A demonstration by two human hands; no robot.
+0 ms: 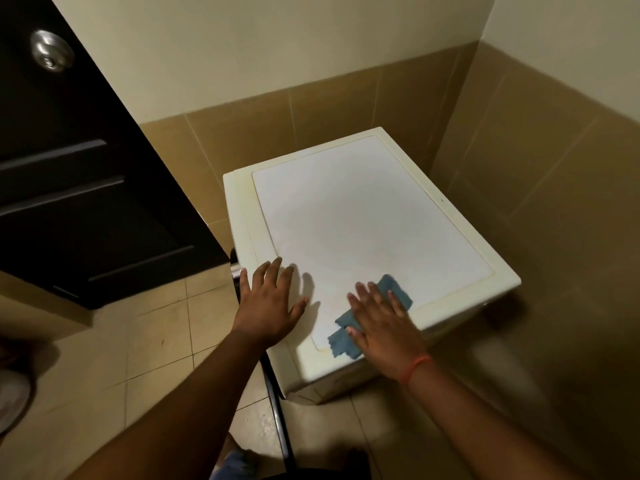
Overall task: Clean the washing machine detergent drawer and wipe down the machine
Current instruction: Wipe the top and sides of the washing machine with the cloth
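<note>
Head view: left hand [268,299] spread flat on washing machine [363,216]; right hand [382,320] presses blue cloth [367,320] flat; no writing legible.

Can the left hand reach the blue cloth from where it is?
Probably yes. The left hand lies flat on the washing machine top, beside the blue cloth under the right hand. Only bare white surface lies between them.

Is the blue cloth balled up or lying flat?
Flat: the blue cloth lies spread on the washing machine top, pressed under the right hand with straight fingers.
</note>
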